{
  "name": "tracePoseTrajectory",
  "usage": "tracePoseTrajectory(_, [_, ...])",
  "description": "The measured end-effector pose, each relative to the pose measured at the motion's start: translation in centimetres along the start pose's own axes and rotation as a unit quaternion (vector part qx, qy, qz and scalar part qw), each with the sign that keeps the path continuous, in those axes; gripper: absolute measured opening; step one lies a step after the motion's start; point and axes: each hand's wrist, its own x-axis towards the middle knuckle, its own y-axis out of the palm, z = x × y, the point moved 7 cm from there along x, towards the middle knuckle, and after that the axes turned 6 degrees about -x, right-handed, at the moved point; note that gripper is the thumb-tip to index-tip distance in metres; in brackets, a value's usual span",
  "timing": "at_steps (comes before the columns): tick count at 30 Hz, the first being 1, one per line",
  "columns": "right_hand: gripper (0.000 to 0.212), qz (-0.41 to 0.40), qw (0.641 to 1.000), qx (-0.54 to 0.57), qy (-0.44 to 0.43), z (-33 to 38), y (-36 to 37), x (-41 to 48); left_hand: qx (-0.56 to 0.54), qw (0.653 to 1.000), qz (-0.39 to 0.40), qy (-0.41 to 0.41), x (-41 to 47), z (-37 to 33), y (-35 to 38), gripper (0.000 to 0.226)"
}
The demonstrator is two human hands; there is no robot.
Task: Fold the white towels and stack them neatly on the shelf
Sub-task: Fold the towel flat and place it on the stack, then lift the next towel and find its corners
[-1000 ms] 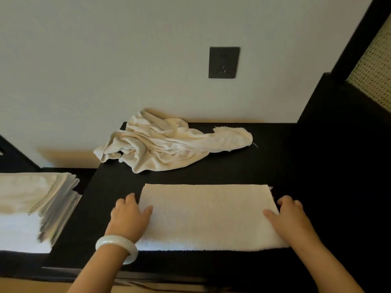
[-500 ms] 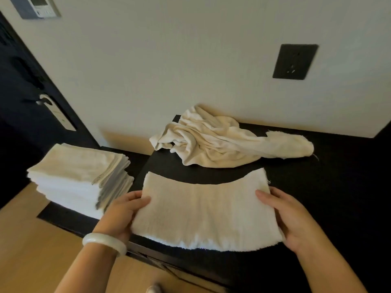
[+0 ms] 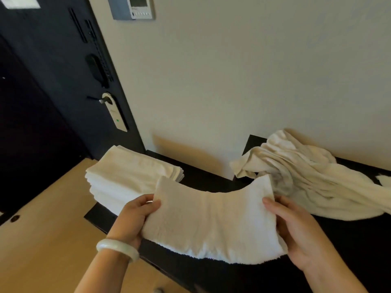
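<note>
Sagging in the middle, the folded white towel (image 3: 211, 220) is held by its two short ends, which stand higher than its centre. It sits low in the view, over the near left edge of the black tabletop (image 3: 349, 240); whether its underside brushes that surface cannot be told. The left hand (image 3: 135, 218) pinches the end at nine o'clock, thumb on top and fingers curled beneath. The right hand (image 3: 296, 233) pinches the end at three o'clock the same way, thumb laid over the edge and the other fingers hidden below the cloth. A pale bangle (image 3: 116, 248) circles the left wrist. From the held towel, at ten o'clock, a stack of folded towels (image 3: 127, 172) rests on a lower black shelf (image 3: 203, 178), its layered edges facing the towel. At two o'clock a crumpled towel (image 3: 306, 178) lies heaped on the tabletop against the cream wall (image 3: 232, 81). Farther out at eleven o'clock stands a dark door (image 3: 42, 102) with a hanger tag (image 3: 115, 115) on its handle, and a wall panel (image 3: 137, 7) sits at twelve o'clock. Wooden floor (image 3: 42, 240) fills the area at eight o'clock.
</note>
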Motion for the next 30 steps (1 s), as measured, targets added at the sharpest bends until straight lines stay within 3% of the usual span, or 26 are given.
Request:
tracePoseTrajectory(8, [0.022,-0.024,0.998,-0.023,0.046,-1.4,17.7,6.6,0.008,1.0,0.0,-0.028,12.6,-6.6,-13.5,0.017])
tracePoseTrajectory(13, [0.018,-0.069,0.995,-0.045,0.056,-3.4,24.9,10.2,0.077,0.996,0.015,-0.052,19.5,-9.7,-19.1,0.012])
tracePoseTrajectory(21, [0.019,-0.068,0.995,-0.038,0.059,-3.7,31.8,17.1,0.228,0.973,-0.021,0.024,31.0,-18.9,-25.0,0.016])
tracePoseTrajectory(23, [0.019,-0.097,0.988,-0.084,0.081,-5.5,31.9,19.4,0.334,0.942,-0.028,0.009,34.4,-18.0,-25.3,0.027])
tracePoseTrajectory(25, [0.024,-0.117,0.976,-0.136,0.125,-8.5,31.6,21.2,0.466,0.884,-0.024,-0.014,36.6,-15.1,-25.2,0.045])
tracePoseTrajectory(27, [0.026,-0.12,0.965,-0.163,0.167,-11.4,31.5,22.4,0.523,0.852,-0.009,-0.02,37.7,-11.3,-25.0,0.054])
tracePoseTrajectory(30, [0.019,-0.148,0.952,-0.212,0.166,-13.2,31.3,23.2,0.632,0.772,-0.031,0.048,37.3,-8.3,-24.0,0.061])
